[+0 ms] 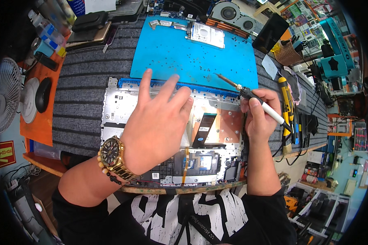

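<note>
Laptop chassis [232, 122], its inside exposed, lies across the centre of the frame, a flat black ribbon cable [203, 132] on it. The person's left hand [156, 126], a gold watch [111, 152] at its wrist, is spread above the chassis's left half, fingers apart, gripping nothing; whether its fingertips touch cannot be told. Right of centre, the right hand [259, 122] is closed around a white-handled soldering iron [272, 111], its metal tip pointing to the upper left, over a blue mat [237, 67]. That mat, upper centre, bears a silver drive [207, 36]. At far left stands a white fan [6, 96].
</note>
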The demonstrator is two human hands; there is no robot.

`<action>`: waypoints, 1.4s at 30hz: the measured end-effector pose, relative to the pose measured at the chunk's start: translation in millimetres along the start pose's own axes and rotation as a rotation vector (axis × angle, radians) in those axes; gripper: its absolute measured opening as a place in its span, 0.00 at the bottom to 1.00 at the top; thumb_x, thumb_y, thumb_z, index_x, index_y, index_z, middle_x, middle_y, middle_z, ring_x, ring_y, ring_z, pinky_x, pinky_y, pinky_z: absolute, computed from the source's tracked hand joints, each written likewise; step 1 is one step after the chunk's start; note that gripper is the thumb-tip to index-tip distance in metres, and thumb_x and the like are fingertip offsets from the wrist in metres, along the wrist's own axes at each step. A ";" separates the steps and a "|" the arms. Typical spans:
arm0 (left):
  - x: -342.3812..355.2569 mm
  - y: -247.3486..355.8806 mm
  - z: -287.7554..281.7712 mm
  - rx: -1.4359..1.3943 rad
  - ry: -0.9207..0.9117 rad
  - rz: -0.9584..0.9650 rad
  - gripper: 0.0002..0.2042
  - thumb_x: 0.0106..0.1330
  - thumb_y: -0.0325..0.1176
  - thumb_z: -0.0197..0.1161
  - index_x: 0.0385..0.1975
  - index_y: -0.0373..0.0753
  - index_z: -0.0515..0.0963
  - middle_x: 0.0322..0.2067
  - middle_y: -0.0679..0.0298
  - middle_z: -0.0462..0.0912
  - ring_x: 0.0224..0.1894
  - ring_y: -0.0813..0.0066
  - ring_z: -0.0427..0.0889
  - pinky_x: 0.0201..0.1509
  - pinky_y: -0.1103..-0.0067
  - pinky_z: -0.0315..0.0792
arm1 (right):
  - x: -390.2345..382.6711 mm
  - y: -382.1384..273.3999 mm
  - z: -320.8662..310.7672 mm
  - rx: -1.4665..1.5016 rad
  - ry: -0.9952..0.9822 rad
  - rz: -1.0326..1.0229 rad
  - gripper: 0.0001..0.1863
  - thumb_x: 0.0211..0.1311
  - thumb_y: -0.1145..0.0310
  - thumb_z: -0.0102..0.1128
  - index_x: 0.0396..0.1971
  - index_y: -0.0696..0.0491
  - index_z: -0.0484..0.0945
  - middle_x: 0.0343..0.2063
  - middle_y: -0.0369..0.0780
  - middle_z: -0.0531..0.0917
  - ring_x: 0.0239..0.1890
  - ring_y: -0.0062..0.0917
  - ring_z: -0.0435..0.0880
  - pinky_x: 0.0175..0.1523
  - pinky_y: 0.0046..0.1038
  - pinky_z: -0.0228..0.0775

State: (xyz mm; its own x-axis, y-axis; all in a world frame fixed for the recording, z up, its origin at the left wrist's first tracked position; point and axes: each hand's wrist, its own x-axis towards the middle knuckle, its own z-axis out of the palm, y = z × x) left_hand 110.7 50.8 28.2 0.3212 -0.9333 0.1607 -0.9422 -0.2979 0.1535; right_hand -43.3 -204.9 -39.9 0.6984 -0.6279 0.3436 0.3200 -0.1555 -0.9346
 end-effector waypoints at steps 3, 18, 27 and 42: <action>2.2 -5.3 1.7 -0.014 0.015 0.067 0.19 0.69 0.27 0.65 0.58 0.32 0.90 0.63 0.58 0.85 0.79 0.50 0.74 0.84 0.32 0.56 | 2.6 2.1 -6.8 -0.018 0.047 -0.010 0.10 0.77 0.80 0.68 0.53 0.62 0.81 0.35 0.41 0.87 0.33 0.21 0.85 0.41 0.24 0.78; 9.9 -18.5 -2.5 -0.089 -0.012 0.195 0.18 0.67 0.28 0.68 0.53 0.28 0.90 0.72 0.54 0.80 0.83 0.49 0.70 0.86 0.32 0.53 | 8.6 5.0 -13.4 0.012 0.065 -0.005 0.11 0.78 0.78 0.69 0.54 0.62 0.81 0.36 0.42 0.89 0.32 0.20 0.85 0.41 0.24 0.78; -6.2 -4.5 -9.2 -0.037 -0.001 -0.020 0.22 0.70 0.39 0.76 0.63 0.43 0.90 0.68 0.53 0.78 0.79 0.45 0.69 0.85 0.34 0.55 | 13.2 3.8 -16.8 0.097 0.137 0.021 0.11 0.78 0.78 0.67 0.55 0.61 0.80 0.34 0.43 0.87 0.33 0.23 0.83 0.42 0.27 0.77; -16.4 -8.3 -19.2 -0.057 -0.049 -0.052 0.25 0.72 0.44 0.76 0.64 0.38 0.88 0.60 0.56 0.85 0.74 0.48 0.78 0.84 0.32 0.54 | 43.2 -10.3 -39.3 0.159 0.283 0.051 0.09 0.81 0.71 0.62 0.54 0.58 0.81 0.31 0.42 0.86 0.29 0.26 0.81 0.38 0.34 0.77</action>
State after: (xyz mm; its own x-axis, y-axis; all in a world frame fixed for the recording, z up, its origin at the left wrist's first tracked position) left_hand 115.0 72.4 43.0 0.3635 -0.9258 0.1033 -0.9168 -0.3359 0.2160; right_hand -41.6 -260.4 -19.1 0.5179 -0.8221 0.2365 0.4003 -0.0115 -0.9163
